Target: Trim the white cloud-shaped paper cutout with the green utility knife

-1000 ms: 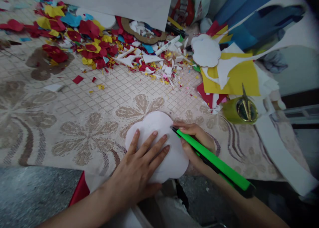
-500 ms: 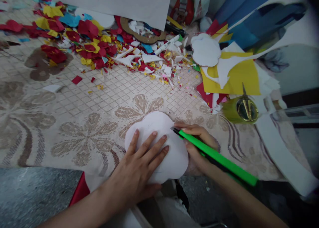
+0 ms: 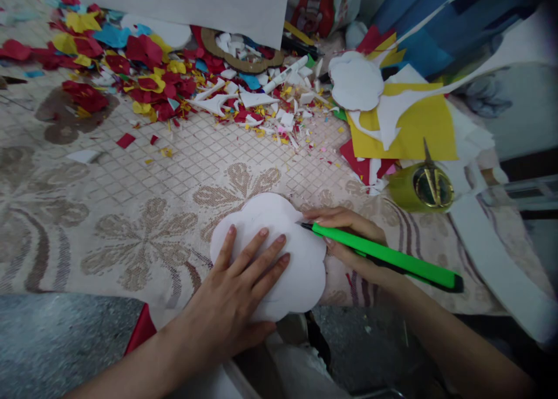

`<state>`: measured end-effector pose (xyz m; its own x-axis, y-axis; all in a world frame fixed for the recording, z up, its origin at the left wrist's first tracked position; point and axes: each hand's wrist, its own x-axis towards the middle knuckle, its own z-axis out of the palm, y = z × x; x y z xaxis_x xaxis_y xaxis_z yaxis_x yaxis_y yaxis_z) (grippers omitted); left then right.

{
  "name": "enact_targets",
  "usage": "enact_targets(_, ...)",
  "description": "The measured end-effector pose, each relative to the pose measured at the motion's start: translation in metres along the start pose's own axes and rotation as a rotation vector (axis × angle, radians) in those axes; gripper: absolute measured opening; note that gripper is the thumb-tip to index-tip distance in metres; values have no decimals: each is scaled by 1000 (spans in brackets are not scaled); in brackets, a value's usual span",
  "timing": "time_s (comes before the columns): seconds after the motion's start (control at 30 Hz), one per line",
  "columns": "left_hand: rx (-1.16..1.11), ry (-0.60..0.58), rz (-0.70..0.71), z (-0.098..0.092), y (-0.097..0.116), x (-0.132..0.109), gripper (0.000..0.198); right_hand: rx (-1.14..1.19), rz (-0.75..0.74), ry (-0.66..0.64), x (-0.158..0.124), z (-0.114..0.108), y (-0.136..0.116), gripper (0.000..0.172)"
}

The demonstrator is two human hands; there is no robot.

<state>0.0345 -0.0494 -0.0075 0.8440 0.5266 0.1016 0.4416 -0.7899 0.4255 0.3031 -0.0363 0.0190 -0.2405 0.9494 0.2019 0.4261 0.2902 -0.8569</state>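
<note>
A white cutout (image 3: 300, 271) with a scalloped, flower-like edge lies at the table's front edge. My left hand (image 3: 239, 288) presses flat on it with fingers spread, its thumb at the cutout's lower edge. Between the fingers and thumb of my right hand (image 3: 353, 230) is a green utility knife (image 3: 387, 251) with a black end. Its dark tip points left and touches or hovers just over the cutout's upper right part; I cannot tell which. Faint lines show on the white surface.
Red, yellow and blue paper scraps (image 3: 143, 50) and white offcuts (image 3: 257, 100) cover the back of the patterned tablecloth (image 3: 131, 184). To the right are a smaller white flower shape (image 3: 356, 81), yellow sheets (image 3: 410, 120) and scissors (image 3: 431, 184) standing in a tape roll (image 3: 403, 190).
The knife's rear end has swung up and to the right, so it lies flatter. The tip stays near the same spot on the cutout. My left hand remains on the cutout.
</note>
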Motion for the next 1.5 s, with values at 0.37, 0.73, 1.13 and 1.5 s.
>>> enact_targets(0.37,-9,-1,-10,-2,0,0,90,-69,-93,-145,8,-9,1,27)
enact_targets(0.73,-10,6,-14,-2,1,1,93,-126,-118,-314,22,-27,5,24)
enact_targets(1.13,35,-29,0,-2,-1,0,87,-69,15,-147,2,-12,-4,27)
enact_targets(1.5,-13,-8,-8,-2,-2,0,91,-87,-27,-131,-7,-10,5,25)
